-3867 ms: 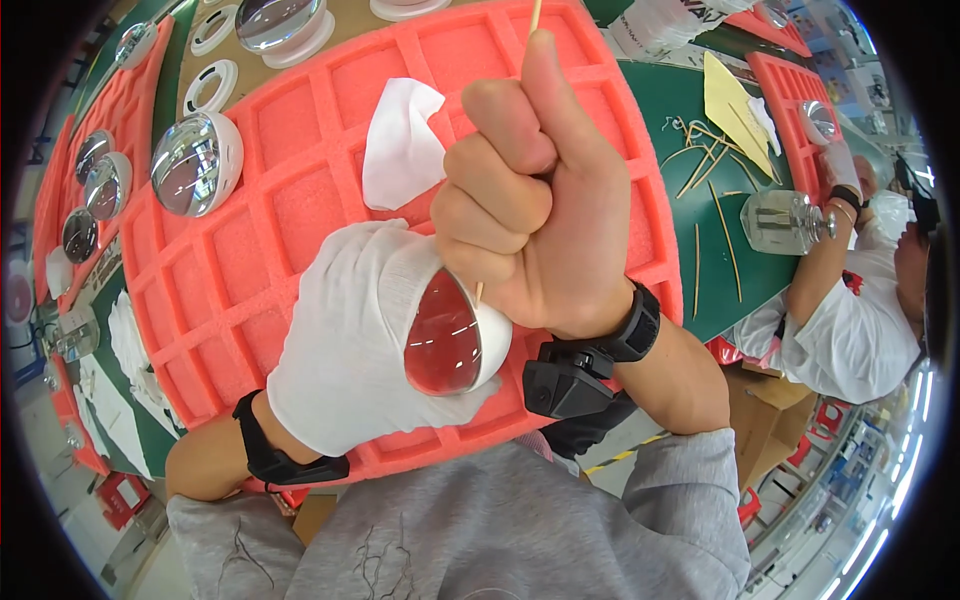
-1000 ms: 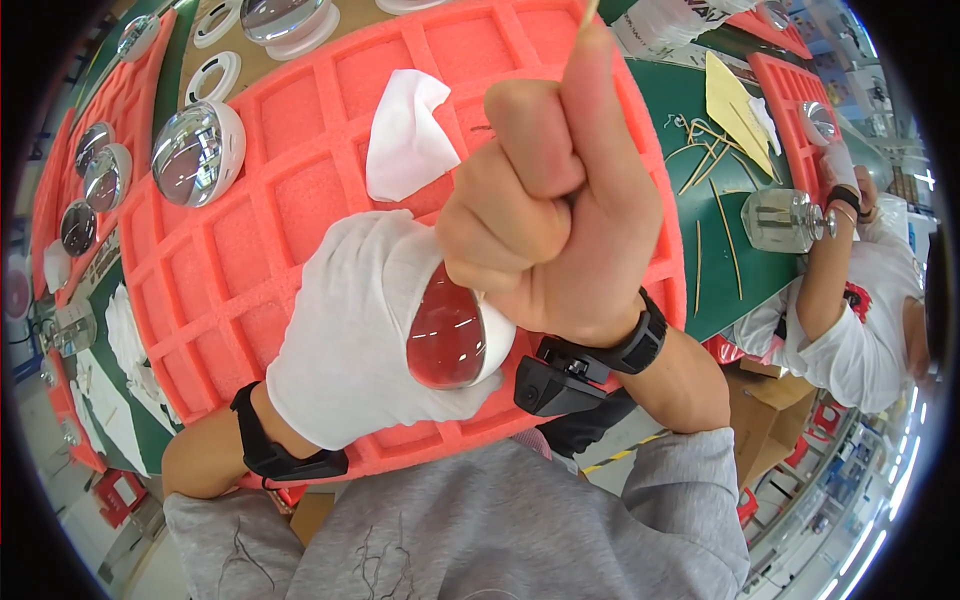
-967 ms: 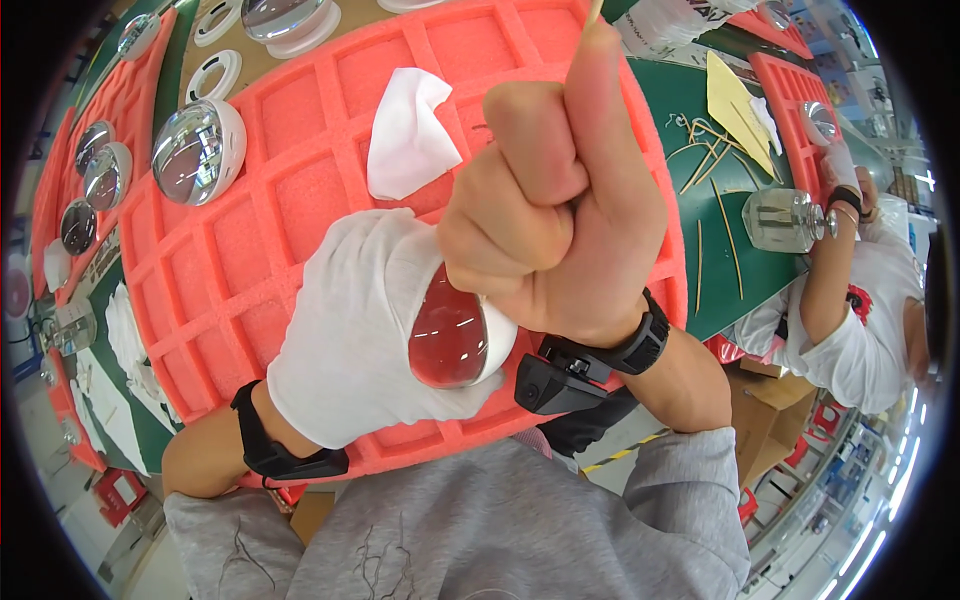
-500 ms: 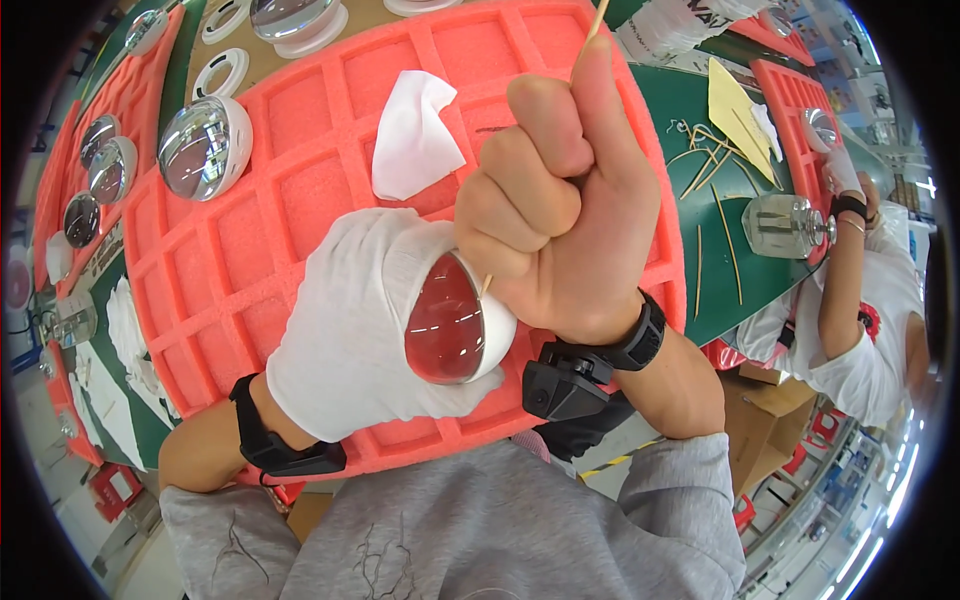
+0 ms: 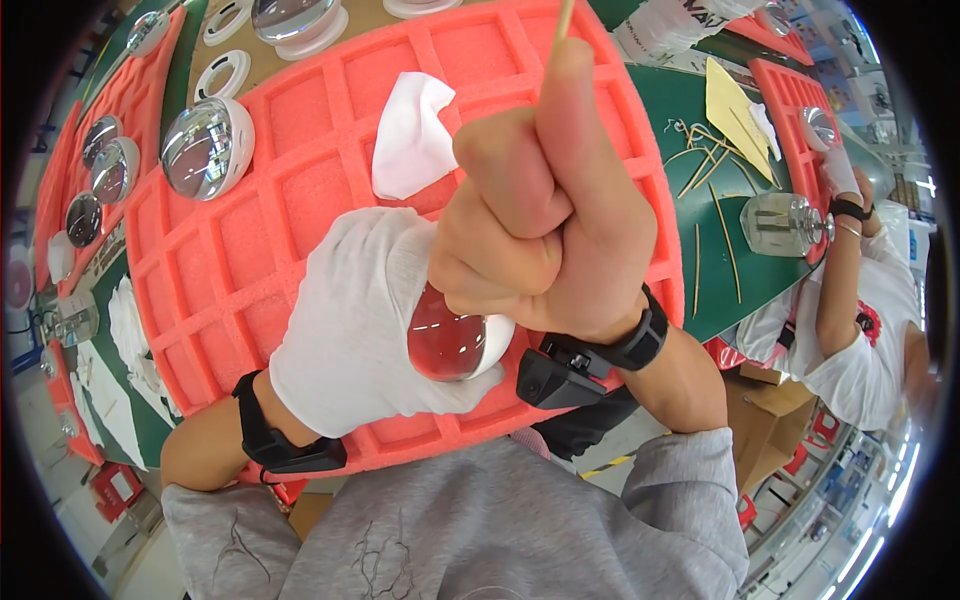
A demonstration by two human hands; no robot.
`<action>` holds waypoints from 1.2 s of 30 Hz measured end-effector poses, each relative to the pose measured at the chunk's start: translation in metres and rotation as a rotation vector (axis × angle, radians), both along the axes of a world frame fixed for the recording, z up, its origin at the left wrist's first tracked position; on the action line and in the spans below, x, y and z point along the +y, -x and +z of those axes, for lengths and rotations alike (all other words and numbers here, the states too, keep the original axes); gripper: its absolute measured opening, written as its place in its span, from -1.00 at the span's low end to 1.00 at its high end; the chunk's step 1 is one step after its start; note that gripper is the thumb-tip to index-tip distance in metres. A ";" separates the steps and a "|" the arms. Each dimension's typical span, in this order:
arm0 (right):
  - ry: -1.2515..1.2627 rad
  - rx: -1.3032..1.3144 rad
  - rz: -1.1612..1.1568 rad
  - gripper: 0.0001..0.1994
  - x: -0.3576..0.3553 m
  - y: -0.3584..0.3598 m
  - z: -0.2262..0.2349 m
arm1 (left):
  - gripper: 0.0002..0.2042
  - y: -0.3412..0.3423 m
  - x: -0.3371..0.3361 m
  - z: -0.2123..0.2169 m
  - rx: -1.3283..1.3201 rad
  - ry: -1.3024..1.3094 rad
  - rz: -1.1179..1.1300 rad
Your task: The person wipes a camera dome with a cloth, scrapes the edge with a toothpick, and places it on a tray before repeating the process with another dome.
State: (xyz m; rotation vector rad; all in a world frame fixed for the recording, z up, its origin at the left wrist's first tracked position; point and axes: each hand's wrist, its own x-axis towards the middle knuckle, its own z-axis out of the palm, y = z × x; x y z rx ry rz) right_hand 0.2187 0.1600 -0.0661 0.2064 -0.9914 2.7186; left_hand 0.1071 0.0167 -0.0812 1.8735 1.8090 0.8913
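Right hand point(image 5: 550, 215) has slid a touch left since half a second back, so it now covers the dome's point(image 5: 447, 340) upper edge and hides the lower end of the stick point(image 5: 565, 22) it's pinching, fingers curled into a fist, thumb up along it. Left hand point(image 5: 345, 315), gloved, is cupped round the dome, which sits tilted over the near part of the pink tray point(image 5: 295, 108); can't tell if it touches the foam. My read: the step in hand is working the stick along the seam between the shiny face and the white shell, and the next move calls for a steady left grip, maybe a small turn, plus light pressure so nothing gets scratched. Most of the tray's visible pockets are bare, with a white cloth point(image 5: 412, 140) lying across some and a silver dome point(image 5: 207, 150) at the upper left. Off to the right on the green table point(image 5: 716, 290) are loose sticks point(image 5: 712, 155) and a clear jar point(image 5: 778, 224); something's inside, too murky to call. Open carton point(image 5: 768, 420) down below, contents unclear. Farther off, a co-worker's gloved hand point(image 5: 838, 175) is by another tray point(image 5: 785, 90) with a small dome point(image 5: 819, 127) in it.
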 end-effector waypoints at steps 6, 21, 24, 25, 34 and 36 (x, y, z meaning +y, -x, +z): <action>0.412 0.153 0.185 -0.36 0.005 -0.010 0.002 | -0.32 -0.004 0.004 0.019 -0.053 0.018 -0.010; -0.090 -0.105 -0.694 -0.59 -0.194 -0.200 -0.079 | -0.25 0.019 -0.012 0.013 0.060 -0.205 -0.374; -0.015 -0.549 -0.513 -0.71 -0.212 -0.216 -0.067 | -0.27 0.022 -0.001 0.005 -0.054 -0.173 -0.351; 0.005 -0.637 -0.466 -0.71 -0.214 -0.215 -0.064 | -0.29 0.024 0.002 0.005 -0.068 -0.158 -0.347; -0.982 -0.702 -0.539 -0.69 -0.146 -0.163 -0.014 | -0.27 0.003 -0.013 0.021 0.012 0.083 0.033; -0.965 -0.864 -0.596 -0.71 -0.144 -0.151 -0.006 | -0.27 0.003 -0.011 0.013 0.038 -0.025 -0.028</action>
